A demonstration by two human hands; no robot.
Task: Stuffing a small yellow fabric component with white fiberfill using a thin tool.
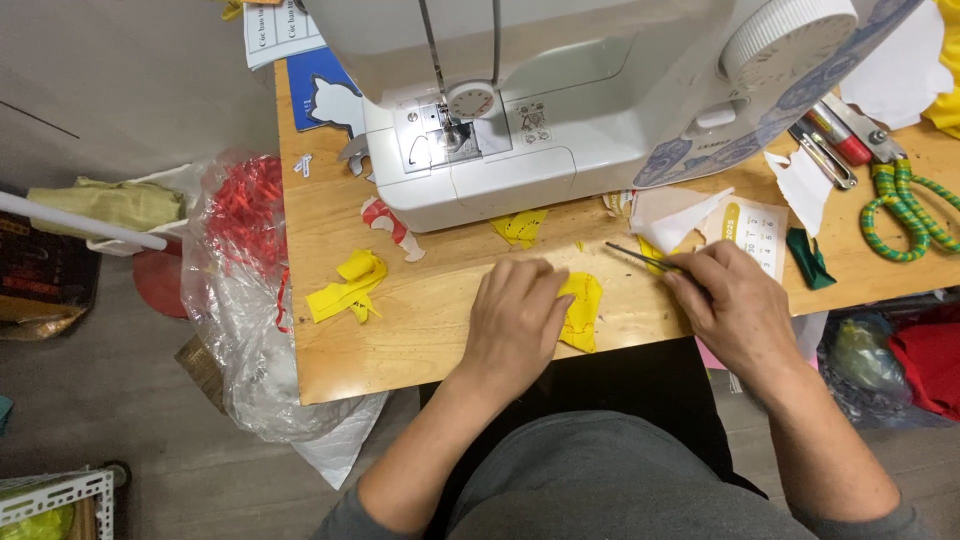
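Observation:
My left hand (515,320) lies flat on a small yellow fabric piece (583,305) near the front edge of the wooden table (420,350), pressing it down. My right hand (735,305) holds thin dark tweezers (640,257), whose tips point left toward the sewing machine, just above the yellow piece. A white sewing machine (560,110) stands at the back of the table, right behind both hands.
Yellow fabric scraps (348,285) lie to the left, another scrap (520,227) sits by the machine's base. Scissors with green-wrapped handles (900,205), paper pieces (800,185) and a green scrap (808,258) lie at the right. A clear plastic bag with red material (245,230) hangs off the left edge.

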